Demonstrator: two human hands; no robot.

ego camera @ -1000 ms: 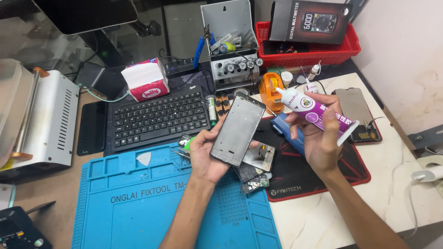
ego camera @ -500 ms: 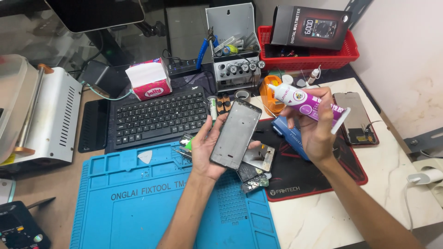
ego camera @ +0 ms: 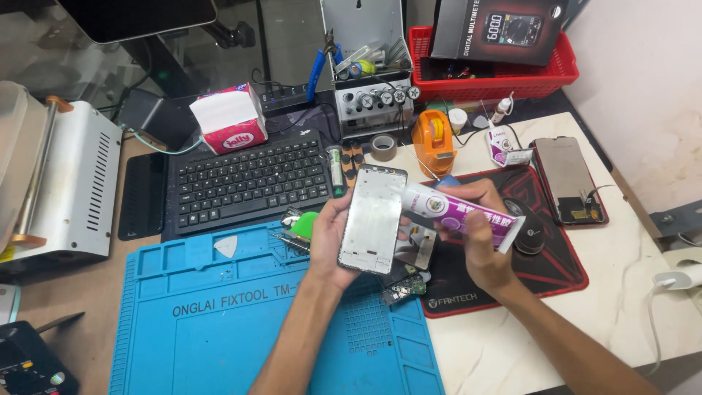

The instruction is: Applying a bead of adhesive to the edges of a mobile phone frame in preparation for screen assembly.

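My left hand point(ego camera: 327, 238) holds a phone frame point(ego camera: 371, 219) upright over the blue repair mat point(ego camera: 241, 322), its bare silvery inside facing me. My right hand point(ego camera: 479, 238) grips a white and purple glue tube point(ego camera: 459, 213), held level with its white nozzle end lying against the frame's upper right edge. Small loose phone parts point(ego camera: 404, 287) lie on the mat's right edge just below the frame.
A black keyboard point(ego camera: 248, 181) and a tissue box point(ego camera: 228, 118) sit behind the mat. An orange tape dispenser point(ego camera: 433, 139), a tape roll point(ego camera: 382, 147), a phone screen point(ego camera: 567, 179) and a red basket point(ego camera: 504, 77) stand at the back right. A grey machine point(ego camera: 62, 186) fills the left.
My right hand has swung the glue tube down and left, from raised beside the frame to its nozzle resting on the frame's top edge. The left hand lowered the frame slightly.
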